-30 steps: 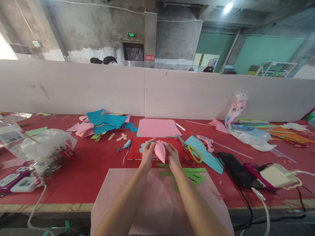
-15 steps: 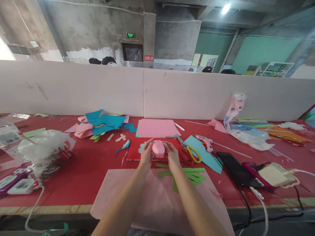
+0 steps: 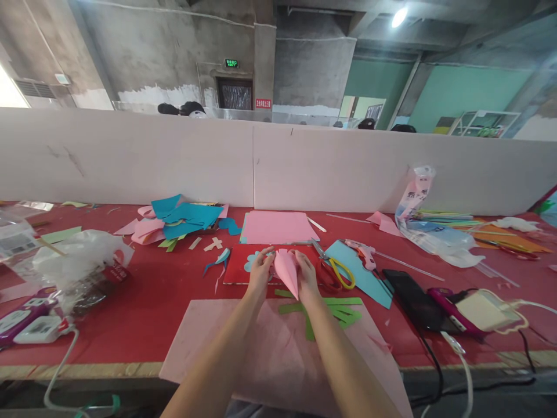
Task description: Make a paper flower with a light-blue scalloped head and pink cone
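Observation:
Between my two hands is a pink cone-shaped craft piece (image 3: 286, 271), its pointed end tipped toward me. My left hand (image 3: 262, 268) has its fingers closed on the left side of the wide end. On the opposite side, my right hand (image 3: 306, 271) grips it too. Behind and below lies a red board (image 3: 235, 274) with a light-blue flower shape (image 3: 251, 262) on it, partly covered by my left hand. Green strips (image 3: 343, 310) lie on a pink sheet (image 3: 209, 342) beneath my forearms.
Yellow-and-red-handled scissors (image 3: 343, 274) and a pink glue gun (image 3: 365, 255) lie to the right, near a black phone (image 3: 409, 296) and cables. Blue and pink scraps (image 3: 191, 216) are heaped at the back left. A plastic bag (image 3: 87, 261) sits left. A white partition (image 3: 174, 162) stands behind.
The pink piece has been turned in my hands; its rounded side faced me before, and now a pointed tip shows toward me. Both hands have stayed nearly in place.

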### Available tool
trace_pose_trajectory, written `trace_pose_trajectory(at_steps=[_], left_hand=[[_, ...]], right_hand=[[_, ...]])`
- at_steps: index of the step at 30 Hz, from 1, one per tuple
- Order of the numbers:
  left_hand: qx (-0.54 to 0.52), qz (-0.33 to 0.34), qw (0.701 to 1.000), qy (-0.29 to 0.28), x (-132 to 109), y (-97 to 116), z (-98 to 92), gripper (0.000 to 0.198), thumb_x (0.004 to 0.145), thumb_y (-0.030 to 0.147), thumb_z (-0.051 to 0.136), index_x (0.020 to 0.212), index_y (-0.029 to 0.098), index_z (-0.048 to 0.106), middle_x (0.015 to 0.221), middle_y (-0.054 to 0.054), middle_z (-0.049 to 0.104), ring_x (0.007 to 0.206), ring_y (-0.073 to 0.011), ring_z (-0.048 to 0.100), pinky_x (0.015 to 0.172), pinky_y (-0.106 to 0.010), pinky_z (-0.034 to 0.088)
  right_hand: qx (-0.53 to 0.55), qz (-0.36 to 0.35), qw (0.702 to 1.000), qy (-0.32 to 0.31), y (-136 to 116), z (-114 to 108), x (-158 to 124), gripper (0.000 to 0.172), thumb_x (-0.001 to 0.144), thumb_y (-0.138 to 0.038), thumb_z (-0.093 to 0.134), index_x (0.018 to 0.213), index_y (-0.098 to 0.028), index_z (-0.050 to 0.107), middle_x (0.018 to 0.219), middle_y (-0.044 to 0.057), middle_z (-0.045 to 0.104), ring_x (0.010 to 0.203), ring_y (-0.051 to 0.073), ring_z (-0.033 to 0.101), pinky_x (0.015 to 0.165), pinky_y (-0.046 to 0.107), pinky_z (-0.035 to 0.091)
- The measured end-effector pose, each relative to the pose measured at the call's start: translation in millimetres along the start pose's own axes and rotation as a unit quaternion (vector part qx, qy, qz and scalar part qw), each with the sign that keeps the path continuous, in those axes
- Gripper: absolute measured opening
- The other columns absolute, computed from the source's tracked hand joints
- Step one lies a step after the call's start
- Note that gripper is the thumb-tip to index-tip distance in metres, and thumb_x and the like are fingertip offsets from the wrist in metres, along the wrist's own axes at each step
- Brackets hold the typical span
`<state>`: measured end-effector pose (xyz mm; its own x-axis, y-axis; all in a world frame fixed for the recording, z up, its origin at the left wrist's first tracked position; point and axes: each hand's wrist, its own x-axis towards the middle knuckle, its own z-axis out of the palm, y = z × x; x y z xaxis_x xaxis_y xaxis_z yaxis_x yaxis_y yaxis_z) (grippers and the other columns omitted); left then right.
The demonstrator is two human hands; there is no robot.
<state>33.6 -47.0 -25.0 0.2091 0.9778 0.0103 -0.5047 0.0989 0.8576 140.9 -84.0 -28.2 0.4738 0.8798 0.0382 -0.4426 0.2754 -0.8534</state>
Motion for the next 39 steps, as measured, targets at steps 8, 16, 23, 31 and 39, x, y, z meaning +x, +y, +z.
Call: trace_pose_trajectory(at_steps=[8,16,23,31,39], left_hand=[[-0.082,0.025,0.995,0.049,4,-2,-6.3,0.040,0.057,0.035,0.072,0.092,0.016,0.063,0.078,-0.001,0.060,0.061,-0.0076,0.054,0.056,-0.019,0.042],[-0.114,0.031,0.992,0.047,6,-4,-8.5,0.034,0.058,0.032,0.072,0.087,0.017,0.066,0.079,-0.001,0.062,0.067,-0.0094,0.057,0.062,-0.021,0.043],[-0.117,0.008,0.992,0.050,4,0,-6.6,0.037,0.056,0.034,0.073,0.087,0.016,0.065,0.082,-0.002,0.062,0.069,-0.0096,0.057,0.062,-0.020,0.044],[-0.026,0.008,0.999,0.033,-1,-1,-5.4,0.046,0.058,0.043,0.069,0.095,0.016,0.063,0.086,-0.005,0.063,0.070,-0.0117,0.058,0.058,-0.021,0.045],[-0.036,-0.010,0.995,0.089,3,1,-8.4,0.042,0.051,0.036,0.073,0.087,0.015,0.064,0.078,-0.003,0.062,0.062,-0.0104,0.057,0.054,-0.020,0.043]], right_hand=[[-0.039,0.033,0.996,-0.072,3,4,-3,0.031,0.067,-0.042,0.063,0.087,-0.018,0.062,0.080,0.002,0.062,0.072,0.015,0.054,0.059,0.024,0.042],[-0.083,0.031,0.994,-0.058,4,2,-4,0.033,0.066,-0.050,0.061,0.062,-0.017,0.057,0.053,-0.004,0.050,0.053,0.010,0.044,0.052,0.021,0.035],[-0.062,0.032,0.997,-0.037,4,1,-2,0.034,0.062,-0.050,0.064,0.061,-0.017,0.054,0.051,-0.005,0.047,0.050,0.009,0.043,0.049,0.022,0.039],[0.006,0.032,0.999,0.007,11,-4,4,0.029,0.059,-0.043,0.068,0.070,-0.017,0.061,0.060,-0.001,0.056,0.054,0.010,0.049,0.048,0.021,0.041],[0.007,0.073,0.997,-0.025,10,2,3,0.036,0.064,-0.049,0.062,0.082,-0.018,0.065,0.071,0.002,0.065,0.061,0.015,0.056,0.053,0.025,0.042]])
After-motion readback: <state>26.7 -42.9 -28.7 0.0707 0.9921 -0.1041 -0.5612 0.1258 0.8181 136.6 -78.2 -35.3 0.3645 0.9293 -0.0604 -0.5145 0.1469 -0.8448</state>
